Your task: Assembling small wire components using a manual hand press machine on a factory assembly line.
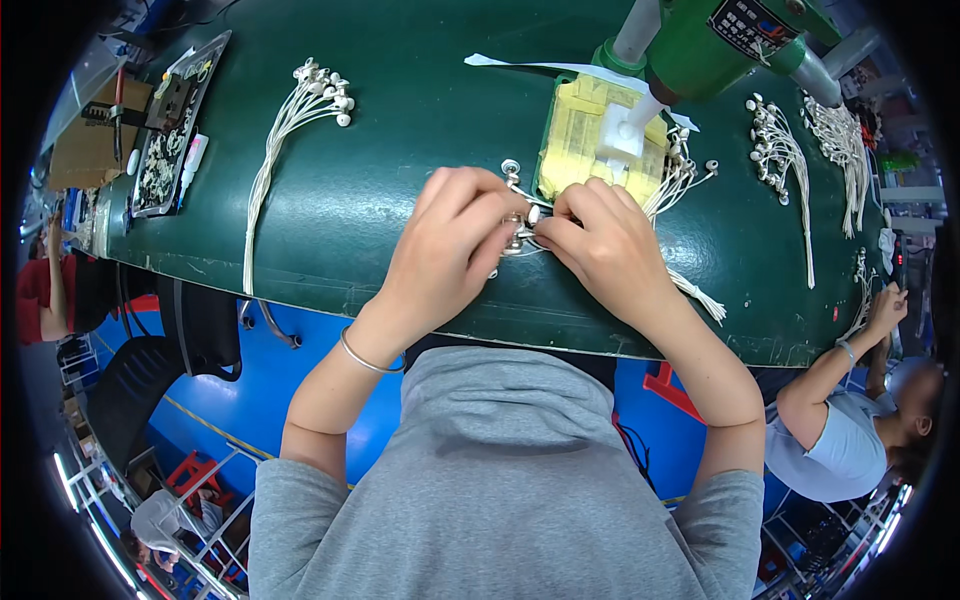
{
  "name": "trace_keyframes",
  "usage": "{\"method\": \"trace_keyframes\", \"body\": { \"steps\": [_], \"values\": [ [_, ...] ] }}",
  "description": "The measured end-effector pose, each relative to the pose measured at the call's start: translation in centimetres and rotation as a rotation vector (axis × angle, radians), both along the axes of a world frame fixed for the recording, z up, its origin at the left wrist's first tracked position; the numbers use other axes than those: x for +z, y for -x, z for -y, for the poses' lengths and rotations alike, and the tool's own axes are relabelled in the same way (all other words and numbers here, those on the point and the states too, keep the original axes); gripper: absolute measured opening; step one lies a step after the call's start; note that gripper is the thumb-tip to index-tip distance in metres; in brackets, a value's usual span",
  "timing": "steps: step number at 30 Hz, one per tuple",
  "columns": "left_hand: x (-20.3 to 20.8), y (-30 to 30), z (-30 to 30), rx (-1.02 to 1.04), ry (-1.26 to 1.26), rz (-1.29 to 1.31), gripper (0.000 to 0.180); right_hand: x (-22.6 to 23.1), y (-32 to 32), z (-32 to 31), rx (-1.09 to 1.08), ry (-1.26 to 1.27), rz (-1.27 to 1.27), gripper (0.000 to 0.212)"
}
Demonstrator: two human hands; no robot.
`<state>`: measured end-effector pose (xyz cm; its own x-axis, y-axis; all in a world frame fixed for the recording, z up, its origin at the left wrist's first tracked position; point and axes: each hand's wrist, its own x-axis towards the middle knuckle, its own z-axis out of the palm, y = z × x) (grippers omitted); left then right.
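Note:
My left hand (450, 235) and my right hand (605, 245) meet near the front edge of the green table, fingers pinched close together. Between their fingertips is the small white, round end of a thin cable (534, 214). More cables with round metallic ends (511, 168) lie around my left fingertips, partly covered by the hand. A bundle of white cables (685, 175) passes behind my right wrist, its tails (700, 297) showing on the near side. Just beyond my hands stands a green press (700, 60) with a yellow-taped base (575, 130) and a white block (622, 135).
A cable bundle (265, 190) lies on the left, with another (785, 150) and a fuller one (845, 140) on the right. A tray of small parts (165, 150) and a white bottle (193, 158) stand far left. At the right edge works another person's hand (888, 308).

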<state>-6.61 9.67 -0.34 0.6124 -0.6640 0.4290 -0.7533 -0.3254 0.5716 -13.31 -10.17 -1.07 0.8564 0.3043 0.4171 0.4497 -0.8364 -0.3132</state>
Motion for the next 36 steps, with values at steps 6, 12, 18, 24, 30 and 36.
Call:
{"method": "trace_keyframes", "body": {
  "steps": [6,12,18,24,30,36],
  "values": [
    [-0.8,0.0,-0.7,-0.075,-0.087,0.001,0.034,1.8,1.1,0.7,0.027,-0.317,-0.11,0.012],
    [0.9,0.6,0.7,-0.13,0.097,-0.13,0.026,3.2,2.6,1.1,-0.091,-0.526,-0.246,0.012],
    [0.3,0.8,2.6,-0.146,0.178,-0.132,0.021,4.0,2.9,2.1,-0.066,-0.402,-0.18,0.014],
    [1.8,-0.2,4.0,-0.173,0.216,-0.376,0.027,4.9,2.1,3.1,-0.233,-0.513,-0.109,0.01],
    [1.0,-2.9,7.1,-0.073,0.114,-0.17,0.036,2.2,-1.1,5.1,-0.45,-0.764,-0.12,0.012],
    [0.2,-3.2,7.7,-0.061,0.062,-0.176,0.04,0.2,-2.1,5.1,-0.468,-0.826,-0.021,0.013]
  ]
}}
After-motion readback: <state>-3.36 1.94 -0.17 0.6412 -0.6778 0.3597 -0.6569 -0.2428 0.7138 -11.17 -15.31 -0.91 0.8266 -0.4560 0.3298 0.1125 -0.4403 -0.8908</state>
